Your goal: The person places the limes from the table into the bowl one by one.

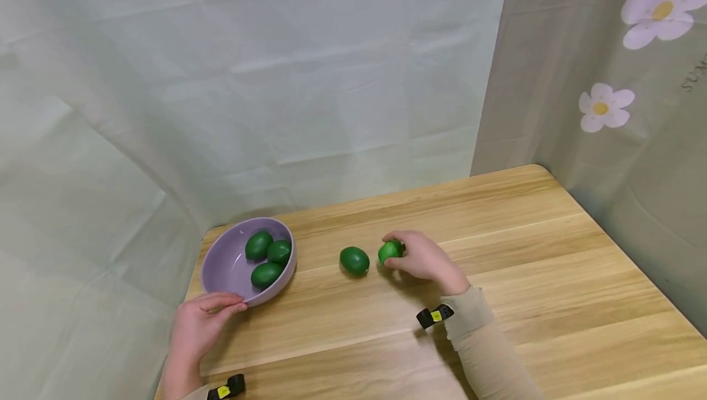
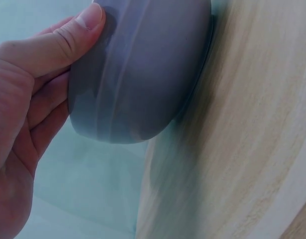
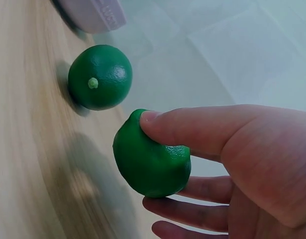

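My left hand (image 1: 199, 326) pinches the near rim of a purple bowl (image 1: 221, 265), thumb on the outside, as the left wrist view shows. Inside the bowl, three dark green fruits like limes (image 1: 266, 275) lie together toward its right side. To the right, my right hand (image 1: 422, 257) holds a brighter green lime (image 1: 390, 253) between thumb and fingers. The right wrist view shows this lime (image 3: 148, 159) with a shadow on the wood beside it. Between the bowl and that hand, another dark green lime (image 1: 354, 261) lies on the table, its pale stem end (image 3: 93, 83) showing.
The wooden table (image 1: 552, 277) reaches back to a pale hanging cloth (image 1: 331, 81). A grey curtain with flowers (image 1: 602, 107) hangs along the right side. Each wrist wears a small black camera (image 1: 435, 315).
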Demonstrator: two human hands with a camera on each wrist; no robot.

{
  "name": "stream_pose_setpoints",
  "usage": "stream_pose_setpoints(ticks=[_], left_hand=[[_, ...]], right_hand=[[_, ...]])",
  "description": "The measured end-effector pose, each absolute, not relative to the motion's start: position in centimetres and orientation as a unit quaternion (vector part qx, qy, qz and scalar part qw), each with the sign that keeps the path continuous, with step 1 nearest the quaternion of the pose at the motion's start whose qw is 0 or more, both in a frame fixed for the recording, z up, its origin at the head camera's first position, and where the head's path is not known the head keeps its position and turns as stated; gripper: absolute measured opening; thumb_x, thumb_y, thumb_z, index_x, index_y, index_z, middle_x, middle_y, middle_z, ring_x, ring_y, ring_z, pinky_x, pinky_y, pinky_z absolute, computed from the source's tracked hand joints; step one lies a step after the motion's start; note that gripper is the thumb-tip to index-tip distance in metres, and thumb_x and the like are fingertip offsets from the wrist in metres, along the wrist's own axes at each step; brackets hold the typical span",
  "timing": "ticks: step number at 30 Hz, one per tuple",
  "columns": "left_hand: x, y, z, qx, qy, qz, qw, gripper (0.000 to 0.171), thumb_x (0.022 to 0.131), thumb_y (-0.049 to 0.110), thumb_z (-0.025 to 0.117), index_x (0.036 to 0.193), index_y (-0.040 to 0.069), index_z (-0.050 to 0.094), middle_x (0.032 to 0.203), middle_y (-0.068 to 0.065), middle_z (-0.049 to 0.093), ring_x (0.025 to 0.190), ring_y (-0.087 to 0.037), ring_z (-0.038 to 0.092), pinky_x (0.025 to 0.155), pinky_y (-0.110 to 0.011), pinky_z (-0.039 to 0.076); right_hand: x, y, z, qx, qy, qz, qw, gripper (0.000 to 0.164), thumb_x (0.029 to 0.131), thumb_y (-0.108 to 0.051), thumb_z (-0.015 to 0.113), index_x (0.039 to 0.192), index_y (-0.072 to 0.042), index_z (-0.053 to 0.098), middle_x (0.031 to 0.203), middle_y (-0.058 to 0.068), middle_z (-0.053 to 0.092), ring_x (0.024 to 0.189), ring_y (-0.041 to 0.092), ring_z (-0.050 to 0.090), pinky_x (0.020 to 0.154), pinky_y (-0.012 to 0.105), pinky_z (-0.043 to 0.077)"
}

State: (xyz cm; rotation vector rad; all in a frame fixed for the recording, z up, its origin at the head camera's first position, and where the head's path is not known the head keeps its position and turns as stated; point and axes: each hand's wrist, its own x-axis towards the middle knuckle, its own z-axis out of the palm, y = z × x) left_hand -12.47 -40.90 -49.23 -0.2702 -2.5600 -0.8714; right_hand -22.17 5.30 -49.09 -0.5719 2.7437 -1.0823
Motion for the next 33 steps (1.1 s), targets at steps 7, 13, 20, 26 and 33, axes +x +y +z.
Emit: stream_pose_setpoints(ticks=[7,13,20,26,33], left_hand=[[-12.41,-40.97,-49.41,-0.118,-0.91,-0.32,0.236,0.029,0.06,0.001,0.093,0.074,0.023,0.08,0.08,0.003,0.075,0.082,0.017,0.06,0.084,-0.001,0.04],[-12.43,-41.0,-49.43,-0.13,-0.905,-0.314,0.255,0.03,0.057,0.0,0.094,0.074,0.022,0.081,0.078,0.001,0.075,0.082,0.018,0.06,0.084,-0.001,0.04],[-12.62,-41.23,-49.68,-0.135,-0.905,-0.305,0.264,0.03,0.055,0.001,0.095,0.073,0.021,0.081,0.077,0.001,0.075,0.083,0.02,0.059,0.085,0.0,0.039],[-12.76,-41.29,-49.69,-0.143,-0.906,-0.296,0.268,0.03,0.054,0.002,0.096,0.073,0.02,0.081,0.078,0.002,0.076,0.086,0.022,0.058,0.085,0.0,0.039],[-12.71,-41.1,-49.48,-0.139,-0.901,-0.299,0.281,0.031,0.052,0.002,0.096,0.072,0.019,0.081,0.076,0.0,0.075,0.092,0.021,0.056,0.086,0.0,0.04]], right_hand=[[-22.22,5.5,-48.96,-0.192,0.906,-0.373,0.06,0.051,0.086,-0.03,0.08,0.132,-0.015,0.063,0.111,-0.005,0.066,0.091,0.011,0.059,0.084,0.035,0.05],[-22.28,5.5,-48.79,-0.193,0.904,-0.378,0.057,0.051,0.086,-0.03,0.08,0.132,-0.016,0.063,0.11,-0.007,0.066,0.09,0.011,0.059,0.083,0.034,0.05],[-22.15,5.63,-48.5,-0.187,0.903,-0.381,0.056,0.05,0.086,-0.029,0.08,0.131,-0.016,0.063,0.112,-0.006,0.066,0.093,0.011,0.059,0.083,0.034,0.05],[-22.07,5.8,-48.44,-0.186,0.901,-0.387,0.056,0.051,0.086,-0.029,0.08,0.132,-0.015,0.063,0.114,-0.004,0.066,0.093,0.014,0.06,0.082,0.035,0.051],[-22.11,5.8,-48.47,-0.185,0.904,-0.383,0.052,0.049,0.086,-0.03,0.081,0.13,-0.018,0.063,0.115,-0.005,0.066,0.094,0.013,0.059,0.082,0.035,0.05]])
